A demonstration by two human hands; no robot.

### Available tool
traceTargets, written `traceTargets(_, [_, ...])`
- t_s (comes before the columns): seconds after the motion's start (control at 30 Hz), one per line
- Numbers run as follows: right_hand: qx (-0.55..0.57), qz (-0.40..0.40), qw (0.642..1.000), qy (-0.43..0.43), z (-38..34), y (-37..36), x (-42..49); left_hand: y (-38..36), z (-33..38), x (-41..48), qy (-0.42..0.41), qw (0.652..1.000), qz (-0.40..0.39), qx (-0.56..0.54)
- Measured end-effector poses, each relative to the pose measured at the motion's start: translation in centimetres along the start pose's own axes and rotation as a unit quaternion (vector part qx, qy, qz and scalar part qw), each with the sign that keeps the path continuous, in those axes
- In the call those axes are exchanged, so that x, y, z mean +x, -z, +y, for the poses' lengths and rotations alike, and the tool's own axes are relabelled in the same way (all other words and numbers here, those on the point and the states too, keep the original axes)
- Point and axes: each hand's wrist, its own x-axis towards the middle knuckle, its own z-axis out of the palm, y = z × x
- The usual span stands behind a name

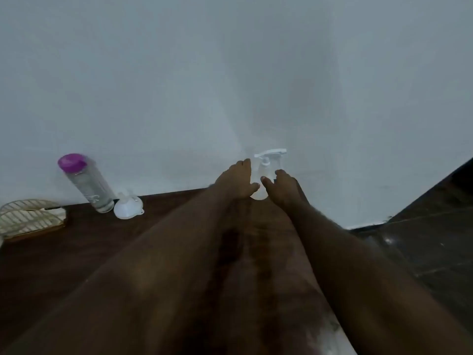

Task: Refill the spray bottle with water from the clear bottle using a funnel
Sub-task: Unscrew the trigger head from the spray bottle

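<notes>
The spray bottle (266, 170), translucent with a white trigger head, stands at the back of the dark wooden table (76, 252) against the white wall. My left hand (236, 180) wraps its left side, thumb in front of the base. My right hand (282, 187) cups its right side, with fingers at the neck under the trigger. The clear bottle (88, 184) has a purple cap and stands far to the left by the wall, holding water. A white funnel (128, 206) lies on the table just right of it. The picture is blurred.
A pale woven basket (28, 217) sits at the table's far left edge. The white wall closes off the back of the table. Dark floor tiles (435, 239) show beyond the table's right edge.
</notes>
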Motion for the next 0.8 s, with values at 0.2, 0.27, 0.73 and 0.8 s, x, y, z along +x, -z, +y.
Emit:
traceTargets(0.2, [0.121, -0.007, 0.992, -0.021, 0.7, -3.8, 4.8, -1.8, -0.9, 3.0, 0.047, 0.996, -0.002, -0.075])
traceTargets(0.27, [0.154, 0.001, 0.988, -0.017, 0.8, -4.9, 5.9, -2.1, -0.9, 3.4, 0.049, 0.994, 0.020, -0.097])
traceTargets(0.73, [0.073, 0.058, 0.989, 0.117, -0.1, -12.2, 2.2, -5.0, -6.1, -1.5, 0.071, 0.963, 0.118, -0.230])
traceTargets(0.8, [0.072, 0.071, 0.986, 0.134, -0.4, -13.4, 1.4, -5.8, -7.5, -2.9, 0.056, 0.960, 0.139, -0.236])
